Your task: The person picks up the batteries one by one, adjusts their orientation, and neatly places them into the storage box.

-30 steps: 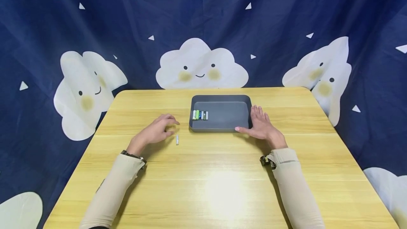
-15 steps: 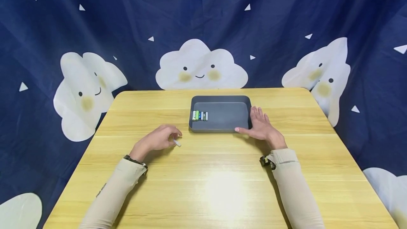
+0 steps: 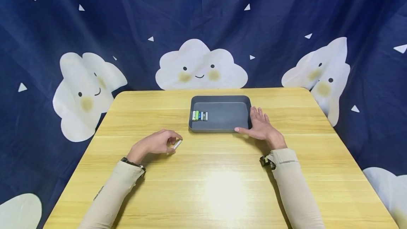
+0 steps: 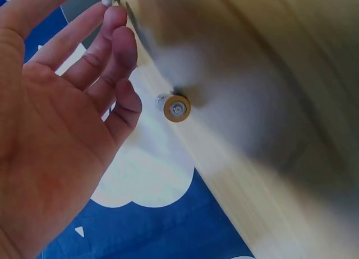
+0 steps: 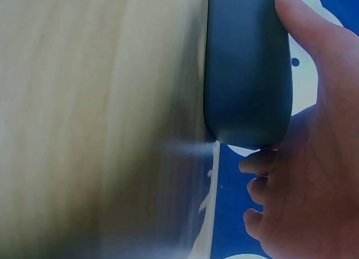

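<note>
In the head view my left hand (image 3: 157, 142) pinches a small silvery-white battery (image 3: 178, 144) between thumb and fingertip, just above the table. The battery stands tilted. At the top of the left wrist view, a white piece of it shows by the fingertips. Another battery (image 4: 175, 107), with a copper-coloured end, lies past the curled fingers in that view; the hand seems to hide it from the head camera. My right hand (image 3: 262, 127) rests against the near right corner of a dark grey tray (image 3: 222, 130), thumb along the front, fingers extended along the side.
Several batteries (image 3: 199, 116) stand side by side in a row at the tray's left end. The tray sits toward the back of the wooden table (image 3: 203, 183). A blue curtain (image 3: 270, 17) with cloud prints hangs behind the table.
My left hand has taken hold of the battery that lay on the table, drawn slightly nearer, and turned it to a slant. The right hand and the tray have stayed still.
</note>
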Demonstrator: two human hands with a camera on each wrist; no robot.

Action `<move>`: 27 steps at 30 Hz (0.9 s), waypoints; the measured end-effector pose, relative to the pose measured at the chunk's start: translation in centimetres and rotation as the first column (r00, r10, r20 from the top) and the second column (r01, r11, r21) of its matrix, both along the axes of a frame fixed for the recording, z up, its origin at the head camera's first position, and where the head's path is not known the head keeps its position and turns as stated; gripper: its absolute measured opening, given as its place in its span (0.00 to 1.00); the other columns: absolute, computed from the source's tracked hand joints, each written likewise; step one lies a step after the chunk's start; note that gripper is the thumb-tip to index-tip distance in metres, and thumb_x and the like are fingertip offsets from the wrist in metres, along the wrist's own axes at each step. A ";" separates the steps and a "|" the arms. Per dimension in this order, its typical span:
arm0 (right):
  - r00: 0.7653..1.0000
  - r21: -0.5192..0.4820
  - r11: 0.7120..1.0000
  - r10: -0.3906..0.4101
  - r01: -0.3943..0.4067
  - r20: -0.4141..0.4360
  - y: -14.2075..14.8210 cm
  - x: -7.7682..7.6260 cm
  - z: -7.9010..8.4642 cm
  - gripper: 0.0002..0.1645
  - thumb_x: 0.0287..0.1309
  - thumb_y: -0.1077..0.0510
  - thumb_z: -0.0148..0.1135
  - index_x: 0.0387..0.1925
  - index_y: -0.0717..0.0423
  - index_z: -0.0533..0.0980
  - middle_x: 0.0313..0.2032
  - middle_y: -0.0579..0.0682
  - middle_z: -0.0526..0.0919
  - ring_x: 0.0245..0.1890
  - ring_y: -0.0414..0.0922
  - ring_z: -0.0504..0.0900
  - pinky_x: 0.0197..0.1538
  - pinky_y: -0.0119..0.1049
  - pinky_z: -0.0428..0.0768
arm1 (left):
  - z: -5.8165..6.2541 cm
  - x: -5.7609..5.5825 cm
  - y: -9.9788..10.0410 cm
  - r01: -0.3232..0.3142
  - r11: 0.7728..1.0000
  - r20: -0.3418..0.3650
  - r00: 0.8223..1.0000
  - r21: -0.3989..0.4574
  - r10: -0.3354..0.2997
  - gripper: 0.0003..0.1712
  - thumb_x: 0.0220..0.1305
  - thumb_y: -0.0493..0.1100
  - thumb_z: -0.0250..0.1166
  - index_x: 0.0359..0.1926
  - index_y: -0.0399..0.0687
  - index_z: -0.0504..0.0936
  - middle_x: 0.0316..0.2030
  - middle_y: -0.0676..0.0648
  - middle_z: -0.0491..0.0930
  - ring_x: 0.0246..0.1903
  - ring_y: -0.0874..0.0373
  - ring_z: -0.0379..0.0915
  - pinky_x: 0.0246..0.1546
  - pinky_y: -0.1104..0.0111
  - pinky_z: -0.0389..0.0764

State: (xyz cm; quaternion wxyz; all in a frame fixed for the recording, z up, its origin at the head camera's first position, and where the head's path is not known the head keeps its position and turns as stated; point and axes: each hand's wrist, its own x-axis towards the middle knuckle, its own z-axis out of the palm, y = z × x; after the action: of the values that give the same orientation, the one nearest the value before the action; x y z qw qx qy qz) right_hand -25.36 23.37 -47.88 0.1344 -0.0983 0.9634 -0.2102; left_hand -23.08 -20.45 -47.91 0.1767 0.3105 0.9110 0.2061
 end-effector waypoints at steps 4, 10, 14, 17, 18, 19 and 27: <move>1.000 0.002 1.000 0.000 0.000 -0.003 0.1 -0.1 0.0 0.81 0.56 0.16 0.55 0.80 0.69 0.30 0.82 0.67 0.31 0.82 0.66 0.27 0.80 0.65 0.31 | 0.2 -0.1 -0.2 0.021 0.999 0.018 1.000 0.031 -0.021 0.25 0.57 0.38 0.76 0.58 0.46 0.85 0.37 0.53 0.81 0.37 0.60 0.74 0.39 0.71 0.76; 1.000 0.007 1.000 -0.001 0.001 0.001 0.2 0.0 -0.1 0.80 0.56 0.16 0.55 0.80 0.68 0.30 0.82 0.66 0.32 0.82 0.65 0.28 0.80 0.64 0.32 | 0.0 -0.2 -0.2 -0.002 0.999 0.028 1.000 0.043 0.001 0.23 0.56 0.42 0.79 0.53 0.45 0.86 0.31 0.54 0.78 0.32 0.64 0.71 0.36 0.72 0.73; 1.000 0.003 1.000 -0.002 0.002 -0.001 0.1 0.0 -0.3 0.80 0.57 0.17 0.55 0.80 0.68 0.30 0.82 0.66 0.32 0.82 0.65 0.28 0.80 0.64 0.32 | -0.3 -0.2 -0.1 -0.044 0.998 0.025 0.999 0.034 0.043 0.23 0.55 0.47 0.80 0.51 0.47 0.86 0.28 0.52 0.76 0.30 0.63 0.69 0.34 0.69 0.71; 1.000 0.005 1.000 -0.003 0.003 -0.012 0.0 0.0 -0.3 0.80 0.57 0.17 0.55 0.80 0.69 0.31 0.82 0.67 0.32 0.82 0.65 0.29 0.80 0.64 0.32 | -0.4 -0.4 0.0 -0.069 0.997 -0.016 0.997 0.041 0.069 0.24 0.55 0.51 0.80 0.51 0.49 0.88 0.35 0.53 0.80 0.37 0.62 0.75 0.41 0.66 0.77; 1.000 0.007 1.000 -0.002 0.002 -0.017 0.0 0.0 -0.4 0.80 0.57 0.17 0.55 0.80 0.69 0.31 0.82 0.67 0.32 0.82 0.65 0.29 0.80 0.64 0.32 | -0.4 -0.5 0.1 -0.076 0.996 -0.026 0.997 0.054 0.077 0.25 0.54 0.52 0.80 0.51 0.49 0.88 0.38 0.53 0.82 0.40 0.60 0.77 0.44 0.64 0.79; 1.000 0.008 1.000 0.000 0.001 -0.021 0.0 0.0 -0.4 0.80 0.57 0.17 0.55 0.80 0.69 0.31 0.82 0.67 0.32 0.82 0.65 0.29 0.80 0.64 0.32 | -0.4 -0.6 0.1 -0.082 0.994 -0.035 0.996 0.069 0.085 0.25 0.54 0.53 0.80 0.52 0.49 0.88 0.41 0.53 0.83 0.44 0.58 0.79 0.49 0.61 0.81; 0.999 0.028 1.000 0.011 -0.010 -0.045 0.1 0.0 -0.2 0.79 0.57 0.18 0.55 0.80 0.71 0.33 0.81 0.68 0.30 0.82 0.65 0.27 0.81 0.63 0.33 | 0.8 -1.8 1.2 -0.097 0.969 -0.047 0.993 0.227 0.111 0.27 0.56 0.51 0.79 0.55 0.46 0.88 0.39 0.46 0.82 0.44 0.49 0.78 0.49 0.59 0.79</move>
State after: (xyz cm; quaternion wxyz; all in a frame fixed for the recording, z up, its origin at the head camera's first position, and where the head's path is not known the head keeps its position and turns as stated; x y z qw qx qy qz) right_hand -25.39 23.45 -48.05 0.1152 -0.1064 0.9684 -0.1938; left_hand -24.87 -19.29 -47.09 0.1023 0.2863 0.9018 0.3071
